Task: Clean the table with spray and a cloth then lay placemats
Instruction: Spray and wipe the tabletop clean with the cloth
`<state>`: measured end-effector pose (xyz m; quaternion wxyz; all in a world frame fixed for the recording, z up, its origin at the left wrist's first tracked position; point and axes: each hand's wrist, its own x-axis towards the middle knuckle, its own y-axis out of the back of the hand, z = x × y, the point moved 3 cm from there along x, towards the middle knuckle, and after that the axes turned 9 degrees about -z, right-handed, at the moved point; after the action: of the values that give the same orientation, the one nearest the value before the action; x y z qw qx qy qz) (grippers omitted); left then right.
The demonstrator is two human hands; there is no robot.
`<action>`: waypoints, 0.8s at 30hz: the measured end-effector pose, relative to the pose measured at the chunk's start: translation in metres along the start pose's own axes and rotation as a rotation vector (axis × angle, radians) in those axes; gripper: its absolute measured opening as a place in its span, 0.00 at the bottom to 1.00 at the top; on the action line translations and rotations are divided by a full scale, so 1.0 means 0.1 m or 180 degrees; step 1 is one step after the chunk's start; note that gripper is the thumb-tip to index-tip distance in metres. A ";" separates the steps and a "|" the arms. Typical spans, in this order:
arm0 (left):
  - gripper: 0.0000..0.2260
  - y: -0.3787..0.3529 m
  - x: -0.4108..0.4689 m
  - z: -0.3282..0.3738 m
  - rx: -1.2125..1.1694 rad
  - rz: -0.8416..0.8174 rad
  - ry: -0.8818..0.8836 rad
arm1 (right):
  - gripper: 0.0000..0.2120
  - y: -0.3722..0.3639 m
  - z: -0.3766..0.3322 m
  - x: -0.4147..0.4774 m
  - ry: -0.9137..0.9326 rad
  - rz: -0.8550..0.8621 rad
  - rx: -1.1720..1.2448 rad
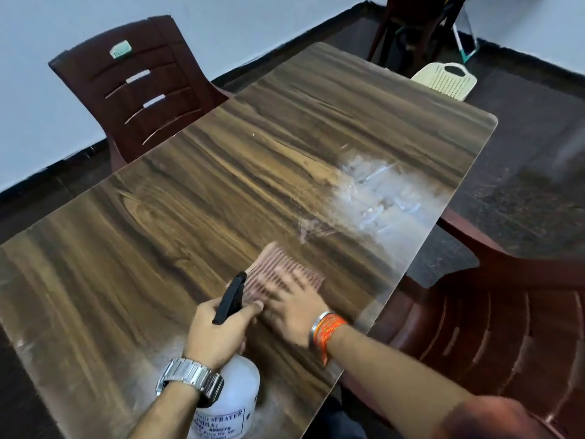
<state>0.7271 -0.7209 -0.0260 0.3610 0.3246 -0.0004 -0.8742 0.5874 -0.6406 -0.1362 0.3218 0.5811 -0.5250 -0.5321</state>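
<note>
Bottle (238, 384) label (221, 421) reads "SPRAYER".

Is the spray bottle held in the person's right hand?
No, the left hand grips the spray bottle, while the right hand presses flat on the cloth.

We read a white label (221, 423) on the spray bottle (240, 384) at the table's (221, 185) near edge. Top line ends "SPRAYER", next "INDIA)", then digits approx. "496576", then a price line w/ "Rs", rest too blurred. Chair (136, 87) beyond the table's far-left side has a green sticker (120, 48), starts w/ "D", rest illegible.
</note>
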 end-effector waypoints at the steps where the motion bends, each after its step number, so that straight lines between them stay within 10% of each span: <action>1: 0.17 -0.03 0.05 0.04 -0.0003 0.0029 0.0018 | 0.24 0.00 -0.05 0.03 0.0436 -0.0182 0.0010; 4: 0.15 -0.14 0.21 0.20 0.0036 0.0069 0.0010 | 0.25 0.13 0.50 0.16 0.0624 -0.0176 -0.0221; 10: 0.13 -0.57 0.62 0.59 0.0214 0.0036 -0.0024 | 0.24 0.71 2.78 0.19 -0.2059 0.0235 0.0606; 13: 0.13 -0.77 0.86 0.81 0.0193 0.0059 -0.0012 | 0.24 0.81 2.85 0.34 -0.2872 0.0357 0.1008; 19: 0.13 -1.04 1.25 1.17 0.0341 0.0140 -0.0186 | 0.25 0.68 1.99 0.65 0.0165 -0.0175 -0.0167; 24: 0.11 -1.13 1.39 1.28 0.0480 0.0001 -0.0234 | 0.25 1.04 2.97 1.03 -0.0577 0.0101 -0.0200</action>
<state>0.5101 -0.7550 -0.0305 0.3354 0.3186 -0.0795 -0.8830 0.2638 -0.7086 -0.1353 0.2995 0.5119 -0.5441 -0.5935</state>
